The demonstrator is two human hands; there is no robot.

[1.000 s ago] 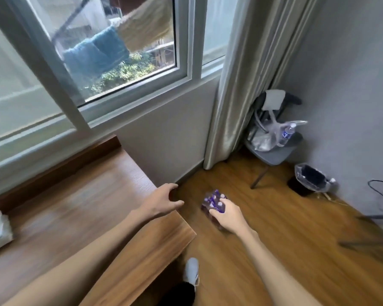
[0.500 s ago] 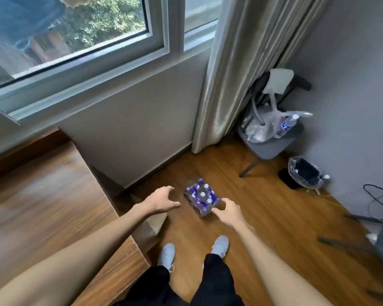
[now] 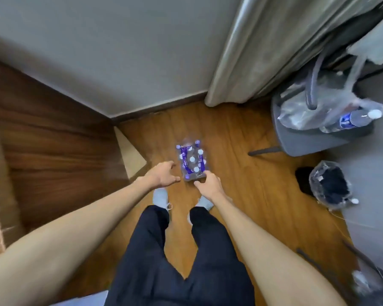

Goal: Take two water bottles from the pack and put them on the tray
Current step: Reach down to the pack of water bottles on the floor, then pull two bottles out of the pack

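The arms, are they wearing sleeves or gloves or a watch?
No. Both arms are bare as far up as the picture shows, so no sleeves can be seen. The left hand and the right hand have no gloves, and no watch, ring or band shows on either wrist or on the fingers.

You're looking down at a warm wood-plank floor [image 3: 241, 173] that meets a plain grey wall [image 3: 119, 51] along a dark baseboard [image 3: 164, 106]. A pale curtain [image 3: 252, 51] hangs to the right of that wall, down to the floor. Right of the curtain sits a grey chair [image 3: 301, 140] piled with clear plastic bags. Left of the wall, a dark wood cabinet side [image 3: 53, 140] fills the corner.
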